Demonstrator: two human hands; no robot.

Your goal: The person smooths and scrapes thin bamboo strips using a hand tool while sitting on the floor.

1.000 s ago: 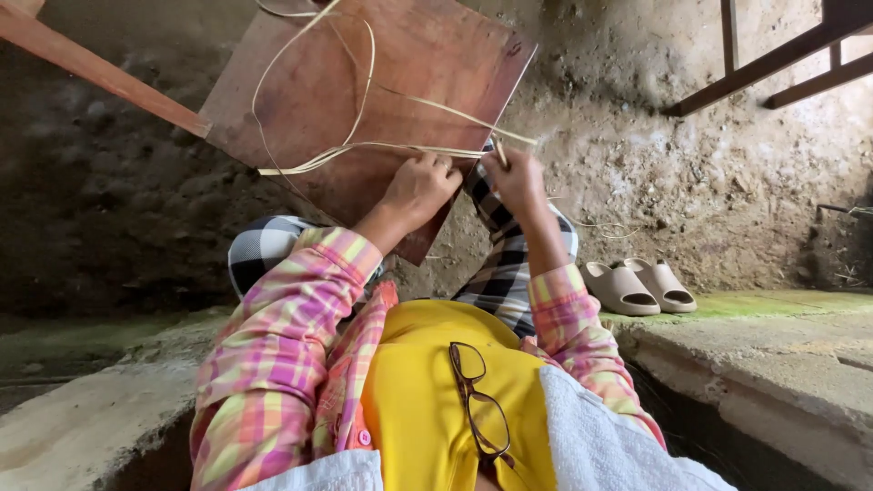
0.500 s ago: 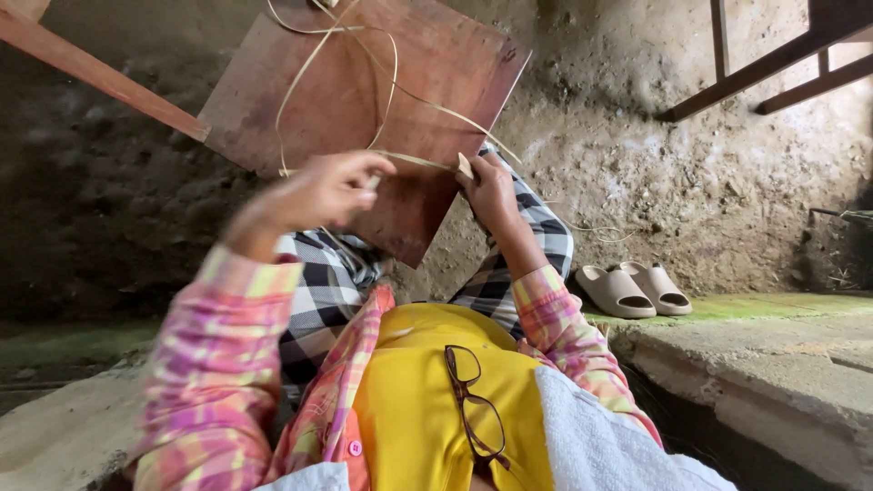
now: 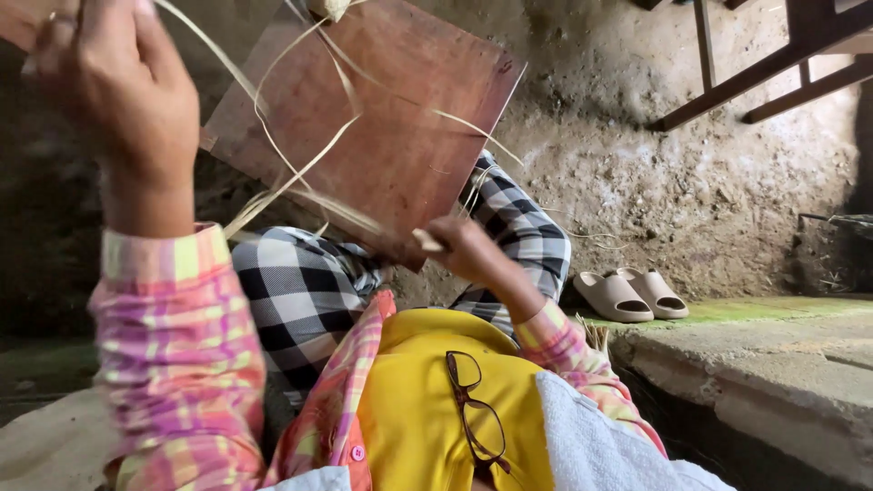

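The left hand [image 3: 118, 100] is raised high near the top left corner of the view, its fingers curled closed around pale straw-coloured strips [image 3: 291, 173] that run from it down and across the face of a board. The right hand [image 3: 464, 250] sits lower, at the bottom edge of that board, with its fingers closed on the lower ends of the strips, pinching them against the board's rim; exactly how many strips it pins cannot be told.

The reddish-brown board [image 3: 400, 136] is flat and roughly square, tilted on one corner and propped on the person's knees, which are covered by black-and-white checked trousers [image 3: 300, 291]. The strips loop loosely over it, some curving off its right edge.

Nearer the camera, the person wears a pink plaid shirt [image 3: 173, 355] open over a yellow top [image 3: 409, 409], with a pair of dark-framed glasses [image 3: 473, 414] hanging at the chest and a grey-white cloth [image 3: 600, 445] beside it.

Farther out, a pair of beige slip-on sandals [image 3: 632, 295] rests on a mossy concrete ledge [image 3: 773, 355] to the right, in front of a rough earthen wall [image 3: 691, 182]. Dark wooden beams [image 3: 773, 64] cross the top right corner.
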